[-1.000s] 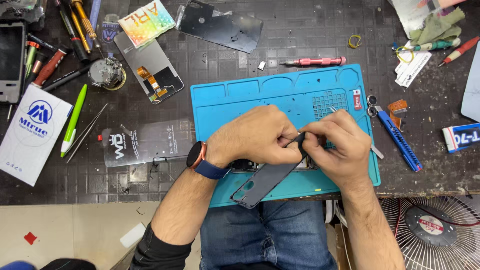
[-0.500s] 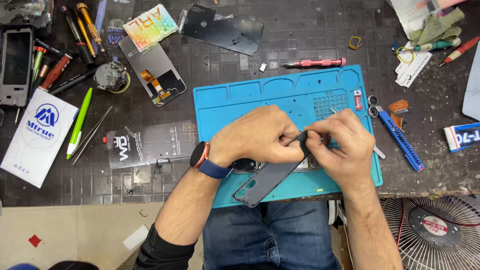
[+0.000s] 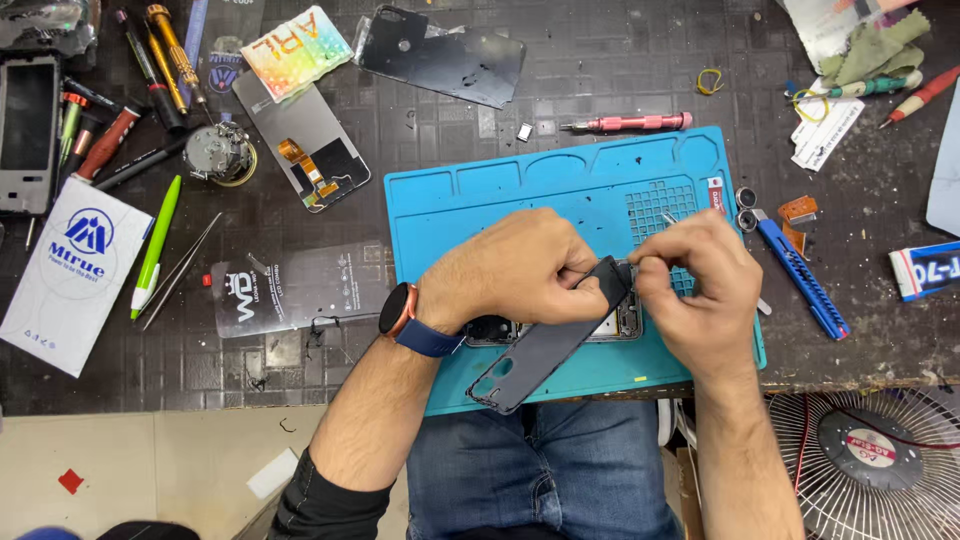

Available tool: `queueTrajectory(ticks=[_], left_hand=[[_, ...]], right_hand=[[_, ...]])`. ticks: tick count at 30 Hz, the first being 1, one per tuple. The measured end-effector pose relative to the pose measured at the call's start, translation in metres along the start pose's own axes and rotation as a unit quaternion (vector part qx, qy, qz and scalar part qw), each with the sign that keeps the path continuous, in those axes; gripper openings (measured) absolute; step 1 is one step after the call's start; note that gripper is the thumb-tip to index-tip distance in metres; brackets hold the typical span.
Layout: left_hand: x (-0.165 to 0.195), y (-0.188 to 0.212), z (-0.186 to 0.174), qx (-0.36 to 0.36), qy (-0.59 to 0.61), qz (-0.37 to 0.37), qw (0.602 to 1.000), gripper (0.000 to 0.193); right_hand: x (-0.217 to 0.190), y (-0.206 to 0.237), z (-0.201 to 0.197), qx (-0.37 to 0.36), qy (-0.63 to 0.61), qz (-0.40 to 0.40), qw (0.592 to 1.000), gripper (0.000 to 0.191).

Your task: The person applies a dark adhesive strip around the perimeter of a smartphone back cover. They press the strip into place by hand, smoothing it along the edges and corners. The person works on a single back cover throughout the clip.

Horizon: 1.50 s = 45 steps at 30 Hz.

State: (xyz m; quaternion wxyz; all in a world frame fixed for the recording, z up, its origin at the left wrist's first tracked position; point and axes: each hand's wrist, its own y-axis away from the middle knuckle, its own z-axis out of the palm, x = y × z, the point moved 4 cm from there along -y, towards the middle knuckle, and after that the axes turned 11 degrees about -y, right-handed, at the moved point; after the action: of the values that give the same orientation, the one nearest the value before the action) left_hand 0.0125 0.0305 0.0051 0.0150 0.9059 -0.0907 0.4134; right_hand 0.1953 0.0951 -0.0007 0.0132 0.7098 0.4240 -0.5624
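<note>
The back cover (image 3: pixel 545 345) was already lifted off the phone (image 3: pixel 610 325) on the blue mat (image 3: pixel 520 200); left hand (image 3: pixel 520 270) gripped it; right hand (image 3: pixel 700 290) pinched a thin tool over the open phone.

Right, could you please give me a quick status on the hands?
Left hand and right hand pinching dark back cover off phone. On blue mat. Nothing obstructing.

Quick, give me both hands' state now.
Left hand: closed on the dark back cover.
Right hand: fingers pinched at the cover's top edge; a thin tool seems held.
</note>
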Motion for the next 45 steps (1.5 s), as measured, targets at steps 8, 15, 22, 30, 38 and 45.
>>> queueTrajectory(ticks=[8, 15, 22, 30, 38, 45], left_hand=[[0.001, 0.0, 0.0, 0.006, -0.01, -0.004, 1.0, 0.039], [0.0, 0.0, -0.001, 0.002, -0.002, -0.002, 1.0, 0.041], [-0.001, 0.0, 0.0, -0.002, 0.006, -0.018, 1.0, 0.041], [-0.001, -0.001, -0.006, 0.041, -0.006, 0.008, 0.999, 0.04], [0.0, -0.001, -0.009, 0.043, -0.013, -0.032, 0.998, 0.042], [-0.004, 0.0, -0.008, 0.041, 0.004, -0.046, 0.998, 0.042]], right_hand=[[0.008, 0.002, -0.002, -0.008, -0.293, 0.03, 0.956, 0.014], [0.011, 0.001, 0.0, -0.053, -0.324, 0.043, 0.943, 0.016], [0.018, 0.009, -0.001, -0.041, -0.328, 0.065, 0.941, 0.015], [0.002, -0.002, 0.007, 0.004, 0.043, 0.083, 0.996, 0.008], [-0.01, -0.011, 0.008, 0.0, 0.13, -0.021, 0.991, 0.017], [-0.002, -0.006, 0.003, 0.012, 0.086, 0.022, 0.996, 0.045]])
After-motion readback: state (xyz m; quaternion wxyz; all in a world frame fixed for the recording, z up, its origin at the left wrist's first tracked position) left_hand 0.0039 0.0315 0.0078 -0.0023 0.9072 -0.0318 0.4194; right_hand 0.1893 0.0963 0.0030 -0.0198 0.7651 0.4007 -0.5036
